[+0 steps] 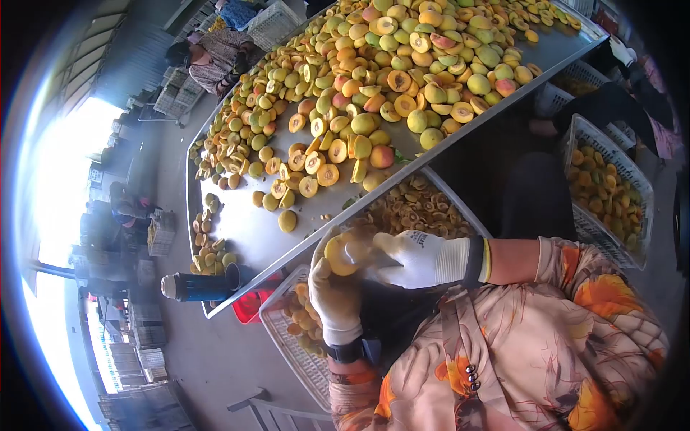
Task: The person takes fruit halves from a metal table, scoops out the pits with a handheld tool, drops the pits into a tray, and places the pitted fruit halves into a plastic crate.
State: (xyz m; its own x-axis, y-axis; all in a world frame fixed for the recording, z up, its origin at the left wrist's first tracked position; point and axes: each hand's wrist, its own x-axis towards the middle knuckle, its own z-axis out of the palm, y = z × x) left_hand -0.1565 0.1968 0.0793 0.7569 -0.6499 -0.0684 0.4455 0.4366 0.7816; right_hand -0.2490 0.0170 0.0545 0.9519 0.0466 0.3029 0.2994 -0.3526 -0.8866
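My left hand (334, 287), in a stained white glove, is wrapped round a yellow-green fruit (340, 256) just past the table's near edge. From the right reaches my right hand (413, 260), also gloved, with its fingers pressed together against the fruit's side. A small shiny glint shows between the two, but motion blur hides what the right fingers hold. Whole and halved fruits (327, 174) are heaped on the metal table (251, 233). Below the hands, a crate (269, 316) holds fruit pieces, and another container (453, 197) is full of brownish pieces.
A blue flask (198, 286) and a dark cup (236, 276) stand at the table's left corner, above a red container (249, 307). A fruit crate (607, 194) sits at the right. Co-workers are at the far side (219, 61) and upper right (650, 108).
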